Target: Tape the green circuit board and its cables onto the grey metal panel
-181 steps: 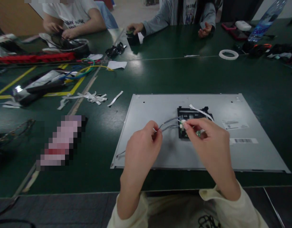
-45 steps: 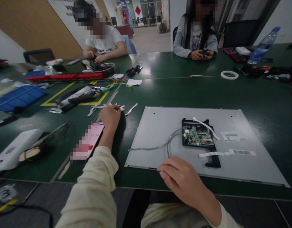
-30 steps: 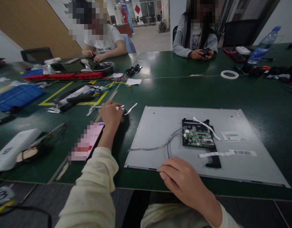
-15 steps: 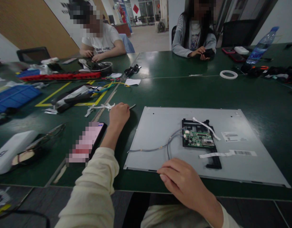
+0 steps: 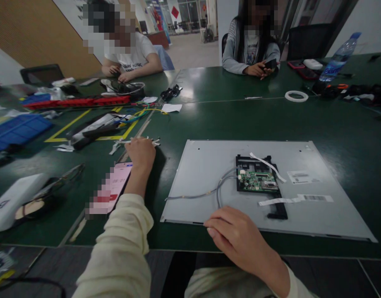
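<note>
Left hand farther left, at white strips; well off panel edge

Left sleeve pale cream, loose, soft cloth, bunched in deep creases, ending on forearm. Right sleeve same cream, partly cropped. Shirt front cream, shadowed.

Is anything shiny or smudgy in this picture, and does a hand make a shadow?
In the head view, pale glare shines on the green table beyond the grey panel; a dark shadow lies just beside the left hand; the blue basket looks smeared at the left edge; little squares hide part of the phone.
</note>
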The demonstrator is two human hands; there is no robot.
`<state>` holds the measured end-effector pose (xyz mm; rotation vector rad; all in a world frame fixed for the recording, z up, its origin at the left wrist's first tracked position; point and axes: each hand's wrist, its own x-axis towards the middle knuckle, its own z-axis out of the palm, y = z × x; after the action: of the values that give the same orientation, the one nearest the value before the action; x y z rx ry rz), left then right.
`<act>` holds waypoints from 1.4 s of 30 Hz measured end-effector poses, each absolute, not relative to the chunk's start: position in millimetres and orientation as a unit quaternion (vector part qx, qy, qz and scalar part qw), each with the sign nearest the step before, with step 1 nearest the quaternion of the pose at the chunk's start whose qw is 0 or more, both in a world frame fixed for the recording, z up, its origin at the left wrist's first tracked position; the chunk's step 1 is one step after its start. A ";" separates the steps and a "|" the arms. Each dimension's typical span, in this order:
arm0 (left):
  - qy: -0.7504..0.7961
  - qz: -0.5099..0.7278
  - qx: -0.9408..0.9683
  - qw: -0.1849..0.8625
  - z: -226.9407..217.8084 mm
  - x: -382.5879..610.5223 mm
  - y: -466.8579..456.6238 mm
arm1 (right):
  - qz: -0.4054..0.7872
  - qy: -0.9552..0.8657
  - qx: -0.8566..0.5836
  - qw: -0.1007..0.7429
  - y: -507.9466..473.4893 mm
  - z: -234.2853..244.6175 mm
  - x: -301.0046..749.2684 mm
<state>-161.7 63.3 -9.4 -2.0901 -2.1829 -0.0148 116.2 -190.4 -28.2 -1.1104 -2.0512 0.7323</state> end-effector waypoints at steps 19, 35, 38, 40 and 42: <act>-0.713 -0.106 -0.664 0.198 -8.3 -164.9 58.5 | 0.037 -0.679 -0.655 0.329 -217.0 -41.1 212.7; -0.613 -0.197 -0.763 0.053 21.8 -102.1 -7.5 | -0.076 -0.678 -0.724 0.106 -205.6 -72.9 278.7; -0.541 -0.203 -0.816 -0.013 30.3 -69.1 -41.2 | -0.069 -0.688 -0.714 0.109 -202.2 -73.3 283.6; -0.466 -0.184 -0.862 -0.080 36.1 -45.5 -61.0 | -0.064 -0.690 -0.712 0.111 -202.0 -73.2 284.6; -0.409 -0.163 -0.888 -0.132 39.3 -23.5 -74.0 | -0.062 -0.690 -0.713 0.110 -202.9 -73.0 284.3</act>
<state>-23.5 -74.0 39.3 -3.0520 -1.4046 -0.5601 284.3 -202.9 -73.0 -2.0951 -2.0272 -0.1808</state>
